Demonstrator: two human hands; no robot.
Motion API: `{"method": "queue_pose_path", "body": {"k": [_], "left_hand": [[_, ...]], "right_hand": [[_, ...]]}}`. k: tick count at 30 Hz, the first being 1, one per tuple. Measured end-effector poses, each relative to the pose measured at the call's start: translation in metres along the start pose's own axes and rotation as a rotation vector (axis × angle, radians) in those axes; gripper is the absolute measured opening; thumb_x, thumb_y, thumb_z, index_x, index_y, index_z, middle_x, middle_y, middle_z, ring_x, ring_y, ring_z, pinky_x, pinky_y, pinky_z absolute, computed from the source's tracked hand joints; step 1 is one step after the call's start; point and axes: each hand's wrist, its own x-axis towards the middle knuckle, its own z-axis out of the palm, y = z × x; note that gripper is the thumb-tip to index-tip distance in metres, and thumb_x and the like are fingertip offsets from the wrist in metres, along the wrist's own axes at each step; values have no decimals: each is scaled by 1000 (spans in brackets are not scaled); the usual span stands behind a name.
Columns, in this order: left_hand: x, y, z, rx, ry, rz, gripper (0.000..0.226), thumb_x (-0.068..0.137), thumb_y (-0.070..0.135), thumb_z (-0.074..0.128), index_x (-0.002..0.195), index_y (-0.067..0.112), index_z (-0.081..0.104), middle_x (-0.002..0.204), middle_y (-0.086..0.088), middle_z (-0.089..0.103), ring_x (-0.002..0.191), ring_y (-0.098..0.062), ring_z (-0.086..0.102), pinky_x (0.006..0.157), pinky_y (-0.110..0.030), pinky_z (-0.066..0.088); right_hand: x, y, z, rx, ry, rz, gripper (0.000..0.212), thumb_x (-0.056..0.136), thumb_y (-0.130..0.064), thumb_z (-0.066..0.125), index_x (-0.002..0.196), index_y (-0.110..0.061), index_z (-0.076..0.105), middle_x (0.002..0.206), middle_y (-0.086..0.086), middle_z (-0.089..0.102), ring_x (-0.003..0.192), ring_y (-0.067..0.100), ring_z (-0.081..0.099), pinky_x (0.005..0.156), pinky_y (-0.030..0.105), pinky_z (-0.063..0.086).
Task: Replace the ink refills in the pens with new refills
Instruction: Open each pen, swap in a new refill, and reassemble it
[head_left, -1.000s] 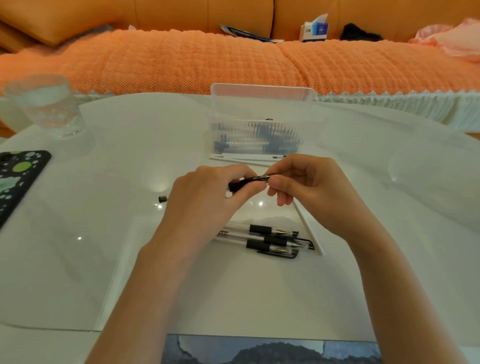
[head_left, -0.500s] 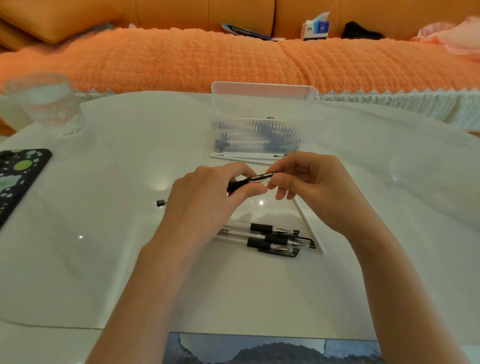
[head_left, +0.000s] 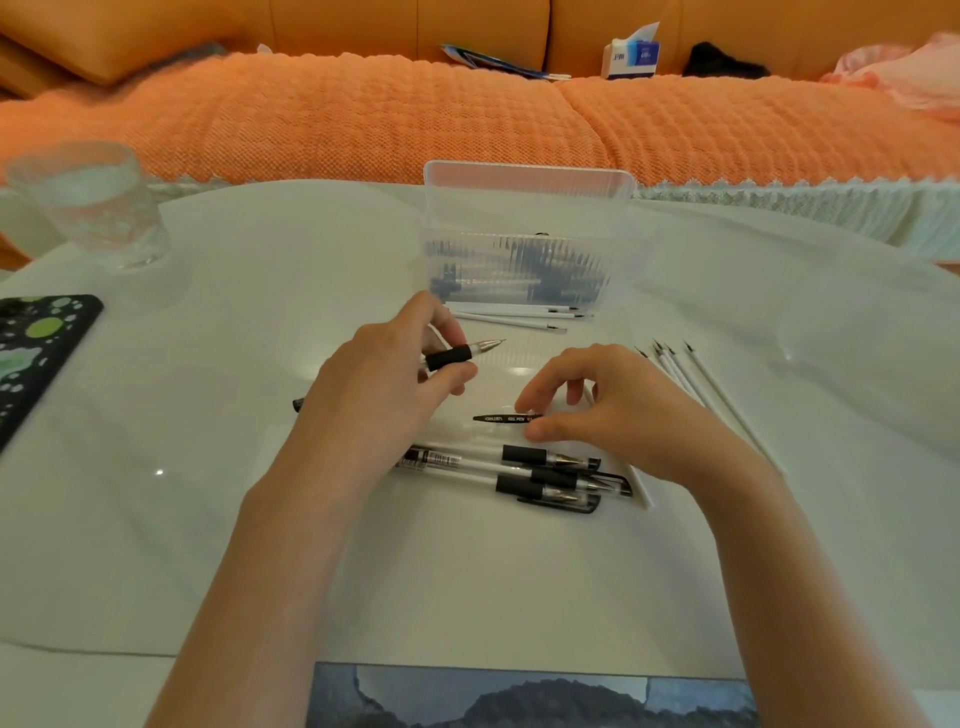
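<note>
My left hand (head_left: 384, 384) grips a clear pen (head_left: 457, 356) by its black rubber grip. The pen's bare metal tip points right. My right hand (head_left: 613, 410) is low over the table and pinches a black pen cap (head_left: 506, 418), whose printed clip sticks out to the left. Three capped pens (head_left: 540, 473) lie side by side just in front of both hands. Several white refills (head_left: 685, 374) fan out to the right of my right hand. A few more white refills (head_left: 519, 314) lie in front of the clear plastic box (head_left: 527, 208).
A glass of water (head_left: 88, 202) stands at the far left, with a dark spotted phone (head_left: 36, 348) in front of it. A small black piece (head_left: 297, 404) shows left of my left hand. An orange sofa (head_left: 415, 119) runs behind the white table (head_left: 208, 519).
My right hand has pulled the cap off the pen and moved down and right to the table. The pen tip in my left hand is now bare.
</note>
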Motion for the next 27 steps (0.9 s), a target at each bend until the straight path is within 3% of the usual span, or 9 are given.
{"method": "queue_pose_path", "body": {"k": [5,8,12,18,23,27], "left_hand": [[-1,0,-1,32,-8,13,17,86,36,65,94,31,50,94,14,66,90,-11,62,73,-27,46],[-2,3,-1,44,-2,38,15,84,37,66,91,32,53,87,19,60,80,-1,57,64,-16,40],[-1,6,2,53,-17,84,13,82,37,68,88,33,57,83,23,56,72,9,50,59,-8,30],[1,4,3,35,0,149,13,79,35,71,85,33,61,89,16,61,82,0,55,67,-13,40],[0,3,2,-37,-11,123,10,80,41,66,86,34,70,81,13,66,76,-5,59,76,-32,50],[0,6,2,-13,-11,138,23,77,41,70,99,36,66,93,17,62,78,-3,58,71,-21,47]], "right_hand": [[1,2,-2,40,94,-22,18,75,-38,74,92,-34,70,84,-15,66,78,4,54,66,16,39],[2,-2,-2,99,202,-49,21,78,-46,66,95,-34,70,85,-16,66,77,-2,54,64,11,41],[5,-9,5,132,202,-90,14,83,-40,65,91,-32,72,81,-19,67,76,-3,54,67,5,40],[5,-13,5,148,236,-115,4,83,-24,69,80,-25,72,72,-16,66,66,-10,53,63,1,37],[3,-12,4,166,262,-109,2,80,-21,73,80,-23,73,69,-15,65,62,-9,51,60,3,37],[4,-10,4,150,271,-106,2,79,-24,73,81,-25,73,71,-14,65,67,-6,51,63,5,38]]}}
